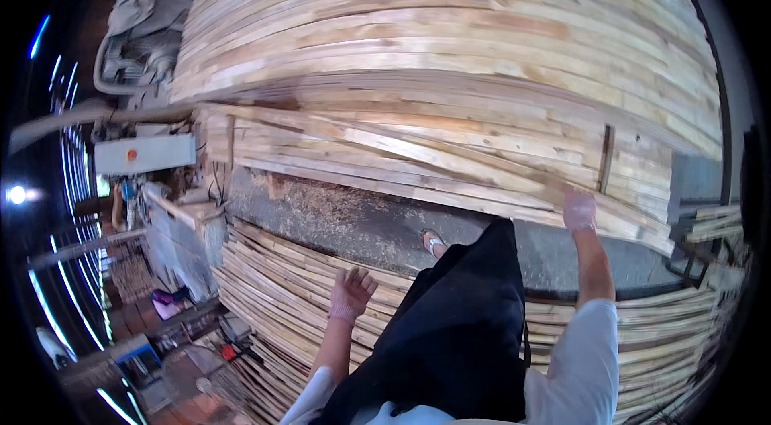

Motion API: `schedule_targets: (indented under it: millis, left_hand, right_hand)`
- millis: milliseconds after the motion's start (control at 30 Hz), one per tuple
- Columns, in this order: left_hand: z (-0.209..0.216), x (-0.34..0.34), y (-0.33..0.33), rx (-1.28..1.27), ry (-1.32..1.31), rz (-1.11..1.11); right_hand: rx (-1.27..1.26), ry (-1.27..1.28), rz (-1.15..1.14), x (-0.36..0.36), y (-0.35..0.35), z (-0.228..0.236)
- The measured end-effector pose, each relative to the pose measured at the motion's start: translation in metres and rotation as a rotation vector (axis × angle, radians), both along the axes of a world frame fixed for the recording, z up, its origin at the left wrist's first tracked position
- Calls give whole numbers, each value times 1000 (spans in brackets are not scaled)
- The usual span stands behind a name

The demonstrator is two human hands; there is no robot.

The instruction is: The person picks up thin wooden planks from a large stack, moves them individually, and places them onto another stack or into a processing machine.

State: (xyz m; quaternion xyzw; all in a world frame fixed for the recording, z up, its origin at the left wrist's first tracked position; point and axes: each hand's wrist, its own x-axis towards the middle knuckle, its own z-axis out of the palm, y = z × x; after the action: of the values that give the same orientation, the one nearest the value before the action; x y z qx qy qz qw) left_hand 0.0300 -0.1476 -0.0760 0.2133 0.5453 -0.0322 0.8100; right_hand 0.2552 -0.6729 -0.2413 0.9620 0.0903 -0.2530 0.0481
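Observation:
My left hand (352, 294), in a pale glove, hovers with its fingers apart and nothing in it, over a lower pile of long thin wooden strips (277, 276). Far to the right, my gloved right hand (580, 210) is closed on a long wooden strip (450, 158) near its right end. That strip lies slantwise across the front rows of a broad stack of pale boards (450, 39). My right fingertips are blurred, and their undersides are hidden. Two short dark crosspieces, one a wooden slat (605, 158), lie across the front boards.
Between the stack and the lower pile runs a grey floor (353, 224) strewn with sawdust; my sandalled foot (434, 243) is on it. A machine with a pale control box (146, 153) and red button stands left. A metal frame (687, 264) sits right.

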Motion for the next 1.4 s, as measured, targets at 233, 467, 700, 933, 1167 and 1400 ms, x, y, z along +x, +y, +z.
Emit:
schedule_targets:
  millis: [233, 467, 700, 933, 1167, 1400]
  left_hand:
    - [-56, 30, 14, -184, -71, -67]
    - [-76, 56, 18, -270, -168, -15]
    - [-53, 11, 24, -291, -343, 44]
    - [-19, -5, 11, -192, -398, 155]
    - [-18, -32, -11, -221, -383, 239]
    - [-24, -31, -73, -215, -453, 25]
  right_hand:
    - [64, -2, 113, -116, 55, 160]
    - [-222, 249, 24, -276, 123, 213]
    - [-261, 121, 19, -312, 126, 202]
    - [-316, 219, 89, -263, 112, 184]
    - [113, 223, -13, -199, 69, 184]
    - [507, 29, -301, -159, 112, 193]
